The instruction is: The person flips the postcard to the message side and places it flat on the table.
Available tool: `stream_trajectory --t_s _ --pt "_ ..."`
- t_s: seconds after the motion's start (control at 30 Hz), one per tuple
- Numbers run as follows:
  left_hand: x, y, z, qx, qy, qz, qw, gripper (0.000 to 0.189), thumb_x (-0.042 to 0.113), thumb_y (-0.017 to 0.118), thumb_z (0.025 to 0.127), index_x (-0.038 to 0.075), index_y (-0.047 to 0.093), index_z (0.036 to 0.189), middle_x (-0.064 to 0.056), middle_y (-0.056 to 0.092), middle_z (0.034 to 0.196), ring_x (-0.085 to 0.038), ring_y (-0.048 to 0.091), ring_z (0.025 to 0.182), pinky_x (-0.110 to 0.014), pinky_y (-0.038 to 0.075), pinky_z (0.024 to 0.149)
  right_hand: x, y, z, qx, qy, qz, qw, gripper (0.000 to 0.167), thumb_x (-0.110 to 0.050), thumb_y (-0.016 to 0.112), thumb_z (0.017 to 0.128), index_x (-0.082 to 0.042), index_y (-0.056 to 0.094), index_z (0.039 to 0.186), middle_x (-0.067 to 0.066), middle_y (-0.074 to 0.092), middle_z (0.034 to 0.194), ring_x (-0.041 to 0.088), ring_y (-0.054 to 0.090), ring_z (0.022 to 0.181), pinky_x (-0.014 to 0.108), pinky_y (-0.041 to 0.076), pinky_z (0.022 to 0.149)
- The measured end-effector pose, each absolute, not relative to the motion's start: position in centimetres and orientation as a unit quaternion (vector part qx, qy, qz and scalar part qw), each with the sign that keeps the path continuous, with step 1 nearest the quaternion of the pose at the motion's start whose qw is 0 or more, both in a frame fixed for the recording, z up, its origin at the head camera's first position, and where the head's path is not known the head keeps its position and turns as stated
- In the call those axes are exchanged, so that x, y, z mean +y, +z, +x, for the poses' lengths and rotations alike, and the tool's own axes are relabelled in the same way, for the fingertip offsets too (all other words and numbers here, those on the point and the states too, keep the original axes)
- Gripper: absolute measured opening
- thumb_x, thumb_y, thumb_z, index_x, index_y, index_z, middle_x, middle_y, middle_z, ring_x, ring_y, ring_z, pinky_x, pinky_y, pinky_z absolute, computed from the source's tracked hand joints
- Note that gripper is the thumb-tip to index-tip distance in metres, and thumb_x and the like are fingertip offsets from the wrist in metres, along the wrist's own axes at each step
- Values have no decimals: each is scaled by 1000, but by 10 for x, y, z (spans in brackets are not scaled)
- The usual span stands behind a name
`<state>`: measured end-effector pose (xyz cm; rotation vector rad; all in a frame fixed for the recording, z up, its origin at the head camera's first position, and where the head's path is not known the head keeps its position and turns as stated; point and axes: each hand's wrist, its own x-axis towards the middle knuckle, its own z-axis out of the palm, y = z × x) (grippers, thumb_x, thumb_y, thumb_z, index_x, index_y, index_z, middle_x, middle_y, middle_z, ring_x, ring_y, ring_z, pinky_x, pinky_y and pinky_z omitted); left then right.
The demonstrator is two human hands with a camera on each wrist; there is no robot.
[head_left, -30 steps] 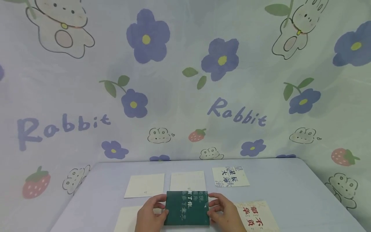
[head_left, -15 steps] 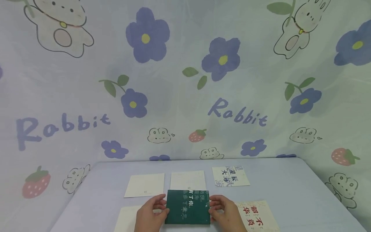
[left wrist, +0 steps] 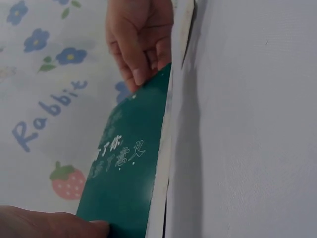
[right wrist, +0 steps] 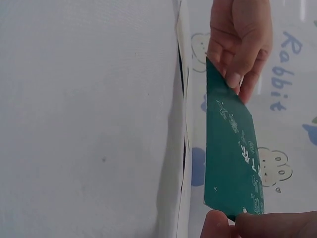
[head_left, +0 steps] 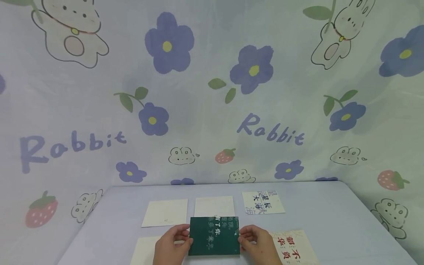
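Note:
Between both hands is a dark green card with white and grey Chinese characters, held by its two short sides. My left hand pinches the left edge, thumb on the printed face and fingers behind. At the right edge my right hand pinches it the same way. The right wrist view shows the green card tilted up, with the right thumb at its near end. In the left wrist view the left thumb lies on the card's near end.
Two pale cards lie at the back of the table. Beside them is a card with blue characters. A card with red characters lies at front right, and another pale card at front left, partly behind the left hand.
The green card stays in both hands, raised and turned very slightly toward the camera. The other cards have not moved; the head view shifts a little.

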<state>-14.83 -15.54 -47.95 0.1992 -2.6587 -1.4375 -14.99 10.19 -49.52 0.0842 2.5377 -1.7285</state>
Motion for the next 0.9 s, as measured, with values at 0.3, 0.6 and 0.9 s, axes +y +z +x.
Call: stream_trajectory --t_s 0.3,0.6,0.9 --pt "-157 -482 -146 -877 -473 50 71 30 6 82 80 5 71 109 3 69 89 -13 66 81 -25 56 66 104 -496 -149 830 -556 29 35 12 -10 72 90 -1 66 95 0 65 78 16 64 68 28 54 60" --pt "-158 -480 -146 -879 -468 46 76 26 9 81 81 7 72 105 4 71 88 -11 66 77 -24 53 63 104 -491 -147 826 -563 23 15 10 -8 73 90 -2 65 93 0 65 78 16 64 70 27 56 60" --pt "-156 -478 -144 -875 -474 42 87 22 11 80 83 7 73 104 4 71 87 -10 67 76 -23 54 64 103 -488 -146 821 -570 25 -2 8 -6 70 92 0 65 95 1 64 78 16 66 69 26 56 61"
